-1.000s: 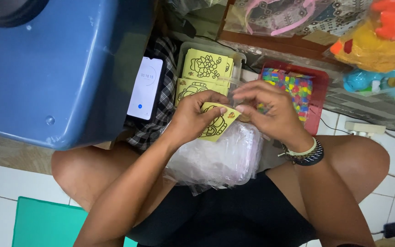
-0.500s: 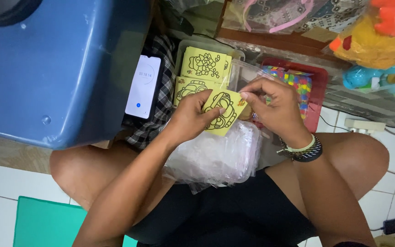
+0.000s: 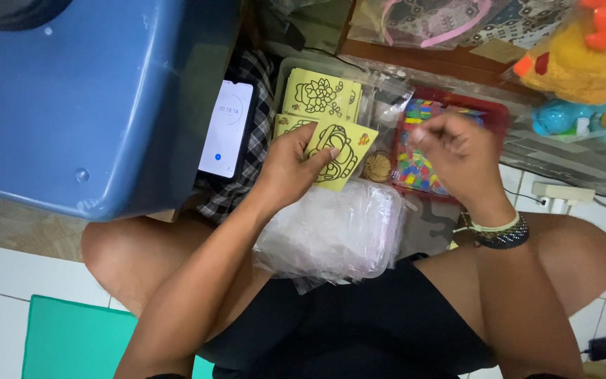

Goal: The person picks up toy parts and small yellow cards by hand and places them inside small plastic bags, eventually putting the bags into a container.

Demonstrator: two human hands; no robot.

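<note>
The yellow card (image 3: 337, 158) is held tilted above the stack of clear bags (image 3: 331, 231), its long axis running toward upper right, pinched by the left hand (image 3: 290, 167) at its left edge. The right hand (image 3: 454, 151) is seen just right of it, apart, fingers curled together on nothing discernible.

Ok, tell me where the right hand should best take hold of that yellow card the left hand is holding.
Probably the free lower-right corner of the yellow card, coming from the right. The left hand pinches its left part, thumb on the face, so that side is covered. The card lies flat and thin, tilted, so a thumb-and-finger pinch on the edge suits. The right hand hovers nearby, apart.
</note>
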